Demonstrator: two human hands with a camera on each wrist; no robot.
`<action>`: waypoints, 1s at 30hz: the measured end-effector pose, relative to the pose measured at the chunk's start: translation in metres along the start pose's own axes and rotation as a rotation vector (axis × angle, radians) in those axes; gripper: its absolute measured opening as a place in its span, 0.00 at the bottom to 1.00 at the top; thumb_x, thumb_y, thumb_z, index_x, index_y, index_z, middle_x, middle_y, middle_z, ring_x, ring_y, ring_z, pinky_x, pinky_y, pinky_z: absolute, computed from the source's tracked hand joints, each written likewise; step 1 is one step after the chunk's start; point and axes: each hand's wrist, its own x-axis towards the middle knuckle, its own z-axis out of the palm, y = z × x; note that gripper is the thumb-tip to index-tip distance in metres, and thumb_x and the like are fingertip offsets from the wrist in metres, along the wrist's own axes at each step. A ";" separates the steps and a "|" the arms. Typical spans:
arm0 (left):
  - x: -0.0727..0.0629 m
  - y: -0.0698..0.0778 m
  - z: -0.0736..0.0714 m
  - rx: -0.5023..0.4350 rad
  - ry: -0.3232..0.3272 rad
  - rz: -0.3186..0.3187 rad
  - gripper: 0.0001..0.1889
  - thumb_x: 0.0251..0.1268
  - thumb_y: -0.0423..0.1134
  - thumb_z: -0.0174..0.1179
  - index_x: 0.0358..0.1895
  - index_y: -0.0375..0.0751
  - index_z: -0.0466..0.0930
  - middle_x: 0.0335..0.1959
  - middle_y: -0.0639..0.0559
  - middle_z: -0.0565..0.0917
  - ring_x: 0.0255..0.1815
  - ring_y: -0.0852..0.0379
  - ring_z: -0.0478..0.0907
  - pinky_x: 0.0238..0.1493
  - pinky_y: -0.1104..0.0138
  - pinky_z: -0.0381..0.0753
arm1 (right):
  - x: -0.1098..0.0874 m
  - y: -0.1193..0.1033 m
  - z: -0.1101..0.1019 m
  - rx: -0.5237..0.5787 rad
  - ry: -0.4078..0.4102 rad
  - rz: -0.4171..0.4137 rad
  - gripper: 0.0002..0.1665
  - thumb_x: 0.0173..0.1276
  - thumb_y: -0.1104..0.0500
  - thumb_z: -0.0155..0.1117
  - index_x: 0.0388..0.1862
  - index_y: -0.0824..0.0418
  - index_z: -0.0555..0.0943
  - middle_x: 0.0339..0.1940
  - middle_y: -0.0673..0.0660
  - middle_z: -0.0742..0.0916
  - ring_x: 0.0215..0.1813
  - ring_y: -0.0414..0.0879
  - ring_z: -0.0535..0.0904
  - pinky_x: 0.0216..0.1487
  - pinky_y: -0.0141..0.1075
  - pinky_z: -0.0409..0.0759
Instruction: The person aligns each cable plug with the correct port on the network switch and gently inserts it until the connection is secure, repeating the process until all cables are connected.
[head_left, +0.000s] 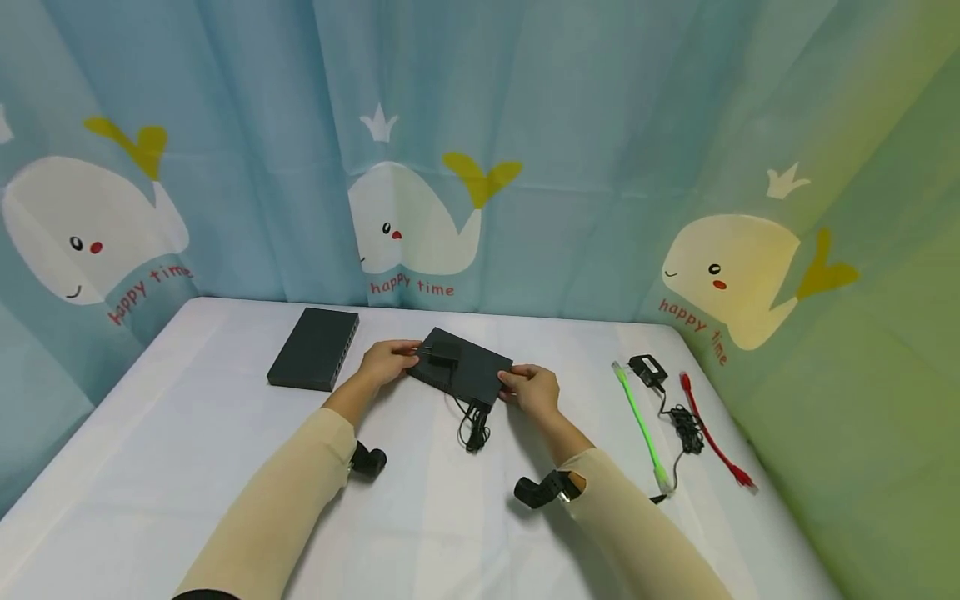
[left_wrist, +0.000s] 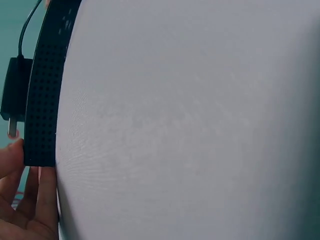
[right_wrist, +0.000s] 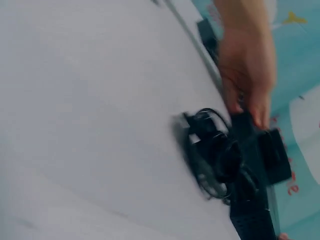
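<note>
Near the middle of the white table, a flat black network switch [head_left: 480,367] spans both hands in the head view. My left hand [head_left: 388,361] pinches its left end, thumb on one side and fingers underneath. At the opposite end, my right hand [head_left: 531,390] grips the edge between thumb and fingers. A black power adapter [head_left: 444,353] lies on top, metal prongs pointing left; its bundled cable [head_left: 476,427] hangs past the front edge. Small vent holes [left_wrist: 42,100] dot the side of the switch in the left wrist view. Blurred in the right wrist view is the cable bundle [right_wrist: 212,150].
Another black switch [head_left: 313,348] with ports along one side lies to the left. At the right are a green network cable [head_left: 643,429], a second power adapter [head_left: 648,369] with bundled cord, and a red network cable [head_left: 712,437]. A whale-print curtain [head_left: 570,167] stands behind the table.
</note>
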 end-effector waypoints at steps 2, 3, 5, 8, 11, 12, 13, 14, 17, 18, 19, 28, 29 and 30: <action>0.001 0.000 0.000 0.021 0.002 0.009 0.21 0.73 0.37 0.58 0.67 0.45 0.75 0.65 0.41 0.76 0.63 0.45 0.73 0.57 0.60 0.79 | -0.004 0.003 0.001 0.024 -0.003 -0.020 0.21 0.63 0.70 0.69 0.53 0.77 0.78 0.37 0.64 0.87 0.25 0.38 0.84 0.30 0.33 0.87; 0.001 0.000 0.000 0.035 0.008 0.013 0.21 0.72 0.38 0.58 0.67 0.46 0.76 0.65 0.42 0.76 0.63 0.45 0.73 0.57 0.60 0.79 | -0.006 0.003 0.001 0.039 -0.006 -0.021 0.21 0.62 0.70 0.69 0.53 0.78 0.77 0.37 0.64 0.88 0.25 0.38 0.84 0.31 0.33 0.87; 0.001 0.000 0.000 0.052 0.013 0.023 0.21 0.73 0.38 0.58 0.67 0.45 0.76 0.65 0.41 0.76 0.63 0.45 0.74 0.57 0.60 0.79 | -0.007 0.001 0.000 0.052 -0.010 -0.016 0.25 0.62 0.70 0.70 0.57 0.76 0.75 0.36 0.62 0.87 0.26 0.39 0.84 0.31 0.35 0.87; 0.001 -0.001 0.001 0.041 0.007 0.018 0.21 0.73 0.38 0.57 0.67 0.45 0.75 0.65 0.40 0.76 0.63 0.44 0.74 0.58 0.59 0.79 | -0.004 -0.006 -0.003 -0.008 -0.003 -0.013 0.30 0.62 0.67 0.71 0.62 0.72 0.73 0.37 0.60 0.85 0.28 0.42 0.85 0.33 0.36 0.87; 0.000 -0.002 0.002 0.021 -0.002 0.009 0.21 0.73 0.38 0.57 0.67 0.44 0.75 0.66 0.40 0.75 0.65 0.44 0.73 0.60 0.59 0.78 | 0.005 -0.016 -0.005 -0.146 0.001 -0.054 0.33 0.62 0.62 0.73 0.66 0.67 0.73 0.43 0.62 0.84 0.36 0.49 0.85 0.39 0.37 0.86; 0.001 -0.002 0.003 0.013 -0.004 0.008 0.21 0.73 0.37 0.57 0.67 0.44 0.75 0.66 0.40 0.75 0.65 0.44 0.73 0.61 0.58 0.78 | 0.009 -0.020 -0.006 -0.201 -0.011 -0.071 0.33 0.63 0.60 0.73 0.66 0.66 0.74 0.46 0.63 0.84 0.40 0.51 0.85 0.42 0.39 0.85; 0.001 -0.002 0.003 0.012 -0.001 0.010 0.21 0.73 0.37 0.57 0.67 0.44 0.75 0.66 0.40 0.75 0.65 0.44 0.73 0.61 0.58 0.77 | 0.013 -0.023 -0.006 -0.251 -0.031 -0.087 0.33 0.64 0.58 0.72 0.67 0.64 0.74 0.49 0.65 0.84 0.46 0.54 0.84 0.47 0.41 0.84; 0.001 -0.002 0.004 0.011 0.001 0.011 0.21 0.73 0.37 0.57 0.67 0.44 0.75 0.66 0.40 0.75 0.65 0.44 0.72 0.62 0.58 0.77 | 0.018 -0.027 -0.006 -0.300 -0.057 -0.104 0.33 0.65 0.57 0.72 0.67 0.63 0.74 0.53 0.66 0.84 0.51 0.56 0.82 0.51 0.43 0.83; 0.001 -0.003 0.005 0.007 0.004 0.013 0.21 0.73 0.37 0.57 0.67 0.44 0.75 0.66 0.40 0.76 0.66 0.44 0.72 0.62 0.57 0.77 | 0.030 -0.035 -0.005 -0.379 -0.169 -0.122 0.32 0.68 0.55 0.68 0.69 0.61 0.73 0.62 0.67 0.81 0.63 0.59 0.77 0.63 0.48 0.76; 0.001 -0.003 0.005 0.007 0.005 0.014 0.21 0.73 0.38 0.57 0.67 0.44 0.75 0.65 0.40 0.76 0.66 0.44 0.72 0.62 0.57 0.77 | 0.033 -0.036 -0.004 -0.387 -0.201 -0.116 0.31 0.69 0.55 0.67 0.69 0.62 0.73 0.63 0.67 0.80 0.65 0.59 0.76 0.66 0.50 0.74; 0.001 -0.002 0.005 0.006 0.008 0.014 0.21 0.73 0.38 0.58 0.67 0.45 0.75 0.65 0.41 0.76 0.66 0.44 0.71 0.63 0.58 0.76 | 0.037 -0.038 -0.003 -0.397 -0.221 -0.111 0.31 0.69 0.55 0.67 0.69 0.62 0.74 0.64 0.67 0.80 0.65 0.59 0.76 0.68 0.50 0.73; 0.001 -0.003 0.006 -0.015 0.012 0.005 0.21 0.73 0.37 0.57 0.67 0.45 0.75 0.66 0.41 0.76 0.66 0.44 0.72 0.63 0.57 0.76 | 0.053 -0.033 0.005 -0.511 -0.293 -0.144 0.24 0.68 0.56 0.68 0.61 0.64 0.81 0.65 0.63 0.80 0.72 0.58 0.67 0.74 0.48 0.65; 0.001 -0.003 0.006 -0.013 0.010 0.006 0.21 0.73 0.37 0.57 0.67 0.45 0.75 0.66 0.41 0.75 0.66 0.44 0.71 0.63 0.57 0.76 | 0.053 -0.033 0.005 -0.515 -0.301 -0.149 0.23 0.68 0.56 0.68 0.60 0.64 0.81 0.64 0.63 0.80 0.72 0.58 0.67 0.74 0.48 0.65; 0.001 -0.003 0.006 -0.011 0.008 0.007 0.21 0.73 0.37 0.57 0.67 0.45 0.75 0.66 0.41 0.75 0.66 0.44 0.71 0.63 0.57 0.76 | 0.054 -0.033 0.006 -0.518 -0.311 -0.156 0.23 0.69 0.57 0.67 0.60 0.65 0.81 0.64 0.63 0.81 0.72 0.58 0.67 0.74 0.48 0.64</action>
